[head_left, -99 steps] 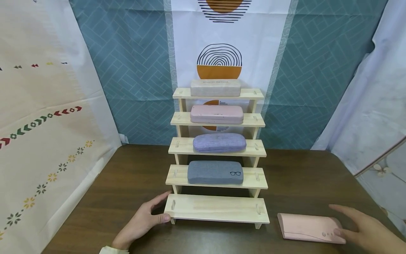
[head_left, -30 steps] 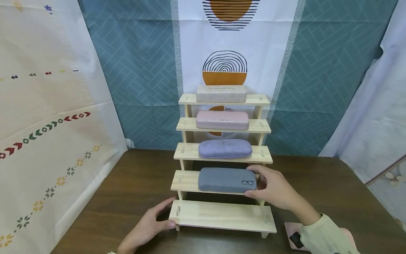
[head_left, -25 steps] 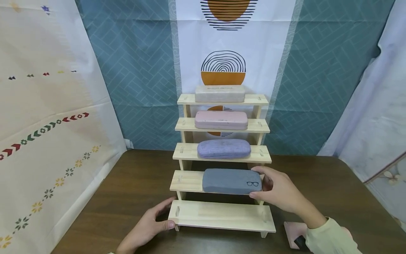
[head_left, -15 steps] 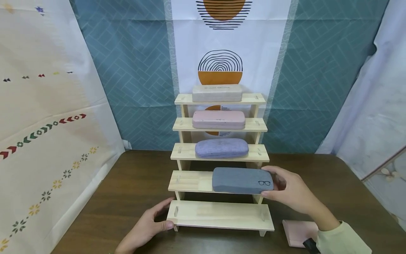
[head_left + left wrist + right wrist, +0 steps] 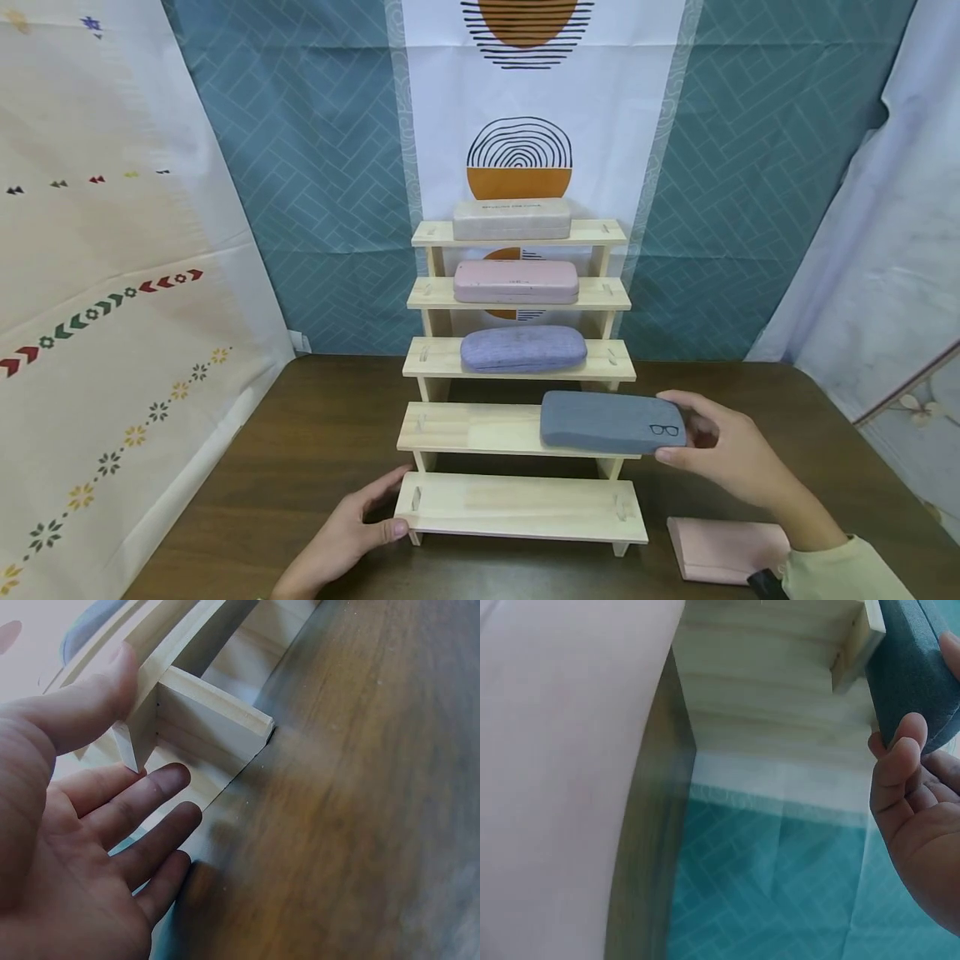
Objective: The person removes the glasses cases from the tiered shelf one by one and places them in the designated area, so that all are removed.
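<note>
- Head view: right hand (image 5: pixel 727 454) pinches the slate-blue oblong fabric case (image 5: pixel 600 421) to its left; slipping could drop it.
- Left hand (image 5: pixel 347 531) grips the pale-wood stepped rack (image 5: pixel 495 504); slackening might shift it.

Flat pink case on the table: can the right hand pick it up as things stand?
Probably not yet: the right hand grips the blue-grey case. The flat pink case appears within reach, so freeing the hand should be enough.
</note>
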A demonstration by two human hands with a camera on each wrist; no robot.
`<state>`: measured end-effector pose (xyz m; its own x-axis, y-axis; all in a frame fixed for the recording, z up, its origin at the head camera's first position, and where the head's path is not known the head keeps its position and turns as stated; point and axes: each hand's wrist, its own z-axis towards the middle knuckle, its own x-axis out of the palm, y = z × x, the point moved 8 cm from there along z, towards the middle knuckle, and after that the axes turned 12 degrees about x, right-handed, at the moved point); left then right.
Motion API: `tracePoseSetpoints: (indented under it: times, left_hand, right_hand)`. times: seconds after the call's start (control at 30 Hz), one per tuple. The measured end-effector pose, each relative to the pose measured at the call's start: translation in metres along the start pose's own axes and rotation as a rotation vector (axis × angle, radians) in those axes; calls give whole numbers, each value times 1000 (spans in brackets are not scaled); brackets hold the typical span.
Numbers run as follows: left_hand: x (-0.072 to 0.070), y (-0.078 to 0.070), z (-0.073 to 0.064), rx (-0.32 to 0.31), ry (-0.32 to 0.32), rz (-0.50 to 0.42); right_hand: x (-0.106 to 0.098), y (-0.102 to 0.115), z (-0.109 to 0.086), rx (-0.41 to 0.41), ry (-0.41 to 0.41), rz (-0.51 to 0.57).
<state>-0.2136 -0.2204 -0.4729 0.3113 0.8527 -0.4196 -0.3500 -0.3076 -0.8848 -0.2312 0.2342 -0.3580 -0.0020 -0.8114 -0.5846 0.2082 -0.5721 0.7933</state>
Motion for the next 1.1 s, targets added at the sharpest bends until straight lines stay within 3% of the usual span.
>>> tracePoseSetpoints:
  times: [0.53, 0.9, 1.1]
  left_hand:
    - [0, -1, -2, 36, 60, -97]
    - [2, -5, -2, 34, 76, -143]
    - [2, -6, -1, 67, 80, -152]
  right_hand:
    - [-45, -38, -20, 74, -52, 14]
    - [-61, -54, -27, 92, -6, 66]
    - [-70, -60, -28, 88, 29, 94]
